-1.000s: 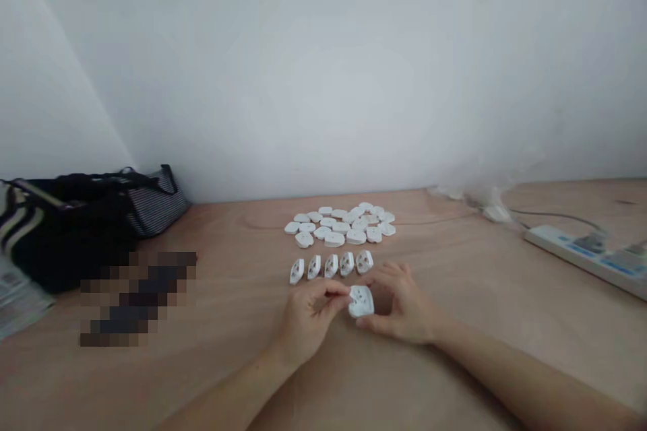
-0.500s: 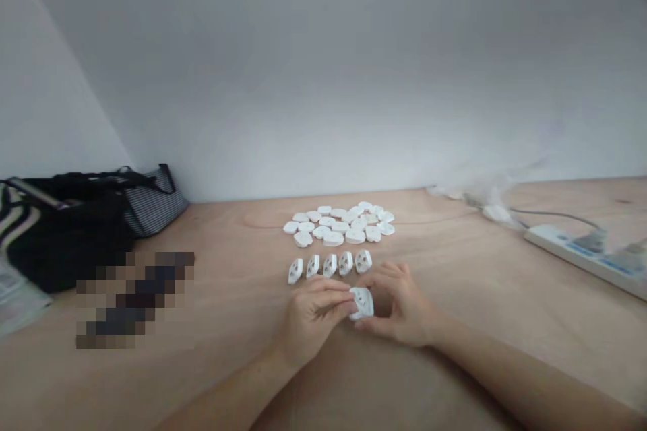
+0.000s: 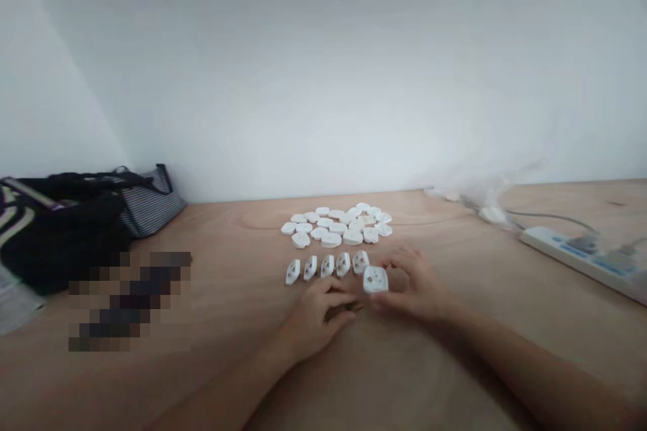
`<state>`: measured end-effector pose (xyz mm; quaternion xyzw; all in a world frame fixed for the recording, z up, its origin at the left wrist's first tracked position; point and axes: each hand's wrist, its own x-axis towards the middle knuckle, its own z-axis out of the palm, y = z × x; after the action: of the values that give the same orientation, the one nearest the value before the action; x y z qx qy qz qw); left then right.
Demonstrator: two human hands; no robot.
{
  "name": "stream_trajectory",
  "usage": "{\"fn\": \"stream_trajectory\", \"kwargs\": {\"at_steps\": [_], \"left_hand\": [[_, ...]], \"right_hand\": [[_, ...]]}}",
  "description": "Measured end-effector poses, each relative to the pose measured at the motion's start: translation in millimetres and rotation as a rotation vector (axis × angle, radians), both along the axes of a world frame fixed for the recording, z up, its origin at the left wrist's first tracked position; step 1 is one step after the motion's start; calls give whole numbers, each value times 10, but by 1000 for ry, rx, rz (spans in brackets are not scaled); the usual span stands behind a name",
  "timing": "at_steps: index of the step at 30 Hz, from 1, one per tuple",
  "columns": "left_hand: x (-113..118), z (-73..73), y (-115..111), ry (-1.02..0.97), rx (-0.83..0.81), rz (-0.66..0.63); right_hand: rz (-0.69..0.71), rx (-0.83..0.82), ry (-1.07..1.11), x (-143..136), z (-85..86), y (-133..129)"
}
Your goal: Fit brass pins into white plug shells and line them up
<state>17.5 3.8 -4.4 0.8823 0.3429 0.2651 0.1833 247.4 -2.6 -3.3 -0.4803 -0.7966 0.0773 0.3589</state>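
My right hand (image 3: pixel 414 289) is shut on a white socket piece (image 3: pixel 375 279), pinched at its right side between thumb and fingers, its face with small dark holes toward me. My left hand (image 3: pixel 323 316) rests low over the table, thumb and fingers apart, with nothing seen between them. Just beyond the hands, several similar white pieces stand on edge in a row, from the leftmost piece (image 3: pixel 293 271) to the rightmost piece (image 3: pixel 360 262). The held piece is close to the right end of that row.
Farther back lies a loose cluster of white pieces (image 3: pixel 331 240). On the right are a white power strip (image 3: pixel 561 247) with plugs and a clear plastic bag (image 3: pixel 490 199). A black bag (image 3: pixel 75 236) and a blurred-out dark item (image 3: pixel 131 300) lie on the left.
The white socket piece has left my left hand's fingers and moved right and away from me in my right hand. My left hand has opened.
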Motion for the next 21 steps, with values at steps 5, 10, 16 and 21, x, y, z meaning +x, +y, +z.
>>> {"fn": "stream_trajectory", "kwargs": {"at_steps": [5,10,16,21], "left_hand": [[8,-2,39,-1,14,15],[-53,-14,38,-42,94,41],[-87,17,-52,-247,235,139],[-44,76,-112,-236,260,84]], "right_hand": [[69,-18,-27,-54,1,-29],[100,-52,-16,-84,23,-51],[144,-70,-1,-184,74,-121],[230,-72,33,-261,117,-183]]}}
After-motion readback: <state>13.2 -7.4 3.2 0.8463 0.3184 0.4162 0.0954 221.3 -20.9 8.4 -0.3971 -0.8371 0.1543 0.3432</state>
